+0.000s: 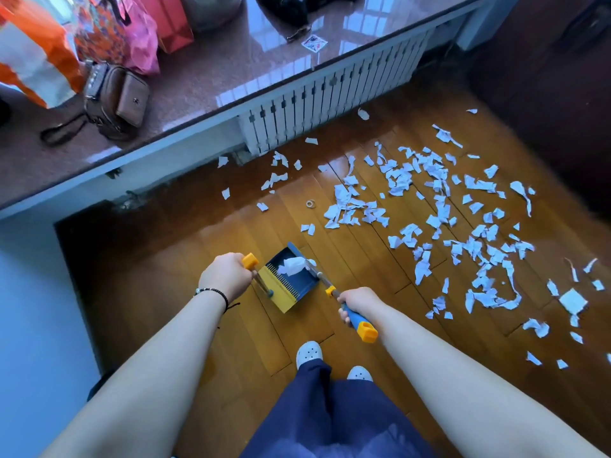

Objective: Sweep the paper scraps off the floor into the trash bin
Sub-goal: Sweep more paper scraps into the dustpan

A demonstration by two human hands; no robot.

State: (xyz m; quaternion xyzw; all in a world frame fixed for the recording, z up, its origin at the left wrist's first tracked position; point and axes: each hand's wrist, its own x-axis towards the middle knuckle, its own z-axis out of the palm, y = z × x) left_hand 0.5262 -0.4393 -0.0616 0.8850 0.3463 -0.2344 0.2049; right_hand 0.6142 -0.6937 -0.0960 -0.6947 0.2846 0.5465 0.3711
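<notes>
1. left hand (226, 276) grasps the blue-and-yellow plastic dustpan (287, 278) handle; right hand (358, 304) grasps the broom handle (358, 322).
2. white torn paper scraps (439, 206) litter the glossy wooden plank floor (205, 259) beside a speckled stone bench (211, 71).

A glossy stone ledge (211, 71) runs along the top of the view, window light reflected in its surface. On it a brown bag (115, 100) lies with its black strap (61, 132) trailing toward the ledge's edge. Behind the bag stand an orange-and-white sack (36, 61), a pink plastic bag (139, 38) and a red paper bag (172, 21). Farther along the ledge are a black bundle (284, 8) and, nearer the edge, a small printed card (314, 43). Below the ledge a white slatted radiator cover (330, 104) meets the wooden floor (185, 246). A small ring (310, 203) lies on the boards.
</notes>
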